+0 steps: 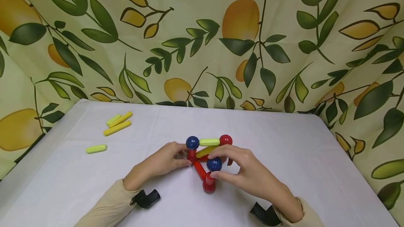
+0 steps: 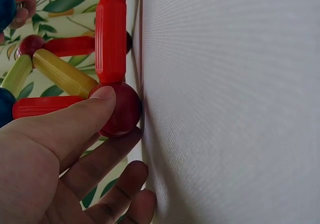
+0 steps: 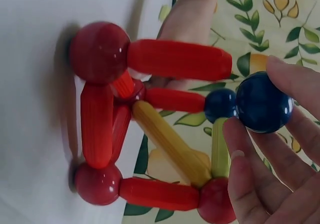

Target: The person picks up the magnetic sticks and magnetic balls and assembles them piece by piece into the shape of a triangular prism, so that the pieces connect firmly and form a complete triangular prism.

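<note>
Pinching a blue ball (image 3: 264,102) in right hand (image 1: 249,174) fingers, atop the rod-and-ball frame (image 1: 206,160). Gripping the frame's red corner ball (image 2: 120,109) between left hand (image 1: 161,164) thumb and fingers.

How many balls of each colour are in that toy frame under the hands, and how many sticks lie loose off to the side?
Red balls: 4
Blue balls: 2
Loose sticks: 4
Total: 10
</note>
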Available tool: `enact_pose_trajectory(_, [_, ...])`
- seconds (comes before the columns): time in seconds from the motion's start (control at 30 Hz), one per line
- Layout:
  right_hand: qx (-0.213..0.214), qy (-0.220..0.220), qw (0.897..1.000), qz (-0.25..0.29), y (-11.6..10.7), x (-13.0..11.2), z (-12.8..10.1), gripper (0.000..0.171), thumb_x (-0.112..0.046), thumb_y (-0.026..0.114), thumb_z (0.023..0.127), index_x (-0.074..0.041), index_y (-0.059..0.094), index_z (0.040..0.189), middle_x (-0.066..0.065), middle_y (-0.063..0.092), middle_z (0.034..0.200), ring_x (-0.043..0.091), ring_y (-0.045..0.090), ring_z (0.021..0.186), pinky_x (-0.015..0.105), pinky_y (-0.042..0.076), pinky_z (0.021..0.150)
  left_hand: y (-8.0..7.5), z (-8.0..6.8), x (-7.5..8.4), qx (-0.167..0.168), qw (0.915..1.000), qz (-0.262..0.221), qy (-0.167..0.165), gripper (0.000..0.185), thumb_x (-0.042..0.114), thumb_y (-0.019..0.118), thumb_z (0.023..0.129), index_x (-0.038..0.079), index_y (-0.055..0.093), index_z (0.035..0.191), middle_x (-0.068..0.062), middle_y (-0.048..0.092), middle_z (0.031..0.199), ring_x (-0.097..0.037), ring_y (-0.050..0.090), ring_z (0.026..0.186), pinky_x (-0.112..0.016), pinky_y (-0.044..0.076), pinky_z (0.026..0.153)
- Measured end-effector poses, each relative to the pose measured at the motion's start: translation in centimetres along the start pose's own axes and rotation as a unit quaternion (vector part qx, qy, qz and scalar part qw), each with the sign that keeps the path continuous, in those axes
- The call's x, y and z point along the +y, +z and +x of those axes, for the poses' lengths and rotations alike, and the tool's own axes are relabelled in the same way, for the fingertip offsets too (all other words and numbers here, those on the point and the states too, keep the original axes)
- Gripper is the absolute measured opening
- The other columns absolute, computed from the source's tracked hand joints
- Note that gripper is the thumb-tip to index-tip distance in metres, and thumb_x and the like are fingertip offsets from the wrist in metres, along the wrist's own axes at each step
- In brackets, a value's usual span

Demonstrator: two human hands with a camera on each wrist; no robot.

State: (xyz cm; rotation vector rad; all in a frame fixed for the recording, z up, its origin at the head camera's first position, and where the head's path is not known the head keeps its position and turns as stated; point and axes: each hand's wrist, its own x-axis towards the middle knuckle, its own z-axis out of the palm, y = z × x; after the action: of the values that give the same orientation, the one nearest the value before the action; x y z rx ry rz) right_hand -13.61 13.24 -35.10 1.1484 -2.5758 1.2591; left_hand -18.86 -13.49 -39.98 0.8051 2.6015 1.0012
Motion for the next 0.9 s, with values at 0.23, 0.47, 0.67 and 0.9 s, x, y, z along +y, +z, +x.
enact_pose_trajectory(0.23, [-0.023,0.003,1.0,0.014,0.6,-0.1,-0.1,0.034,-0.033,0.077,0.086,-0.019,0.067,0.115,-0.012,0.068,0.113,0.004,0.061,0.095,0.026,0.056,0.077,-0.1,-0.1,0.2,-0.002,1.0,0.001,-0.003,0.03,0.021,0.074,0.089,0.011,0.07,0.117,0.0,0.072,0.104,-0.015,0.058,0.093,-0.03,0.048,0.083])
enact_pose_trajectory(0.47, [-0.04,0.008,0.999,0.025,0.8,0.1,0.0,0.032,-0.031,0.077,0.087,-0.023,0.065,0.115,-0.012,0.067,0.114,0.004,0.06,0.094,0.027,0.055,0.079,-0.1,-0.1,0.0,-0.001,1.0,0.002,0.004,0.03,0.021,0.074,0.089,0.011,0.07,0.117,0.001,0.072,0.103,-0.014,0.057,0.092,-0.029,0.048,0.082])
enact_pose_trajectory(0.67, [-0.064,0.016,0.997,0.031,0.9,0.2,0.0,0.04,-0.022,0.079,0.085,-0.021,0.061,0.12,-0.011,0.067,0.112,0.004,0.06,0.094,0.028,0.055,0.081,-0.2,0.0,0.0,-0.001,1.0,0.0,0.007,0.03,0.021,0.074,0.089,0.011,0.07,0.117,0.001,0.072,0.102,-0.014,0.058,0.091,-0.028,0.048,0.081])
enact_pose_trajectory(0.9, [-0.116,0.07,0.99,0.037,1.3,0.6,0.2,0.052,-0.018,0.08,0.084,-0.021,0.057,0.13,-0.01,0.07,0.112,0.004,0.06,0.095,0.028,0.054,0.085,-0.1,-0.1,0.1,-0.004,1.0,0.006,-0.004,0.03,0.022,0.074,0.089,0.01,0.07,0.117,0.002,0.072,0.101,-0.014,0.057,0.092,-0.03,0.047,0.082])
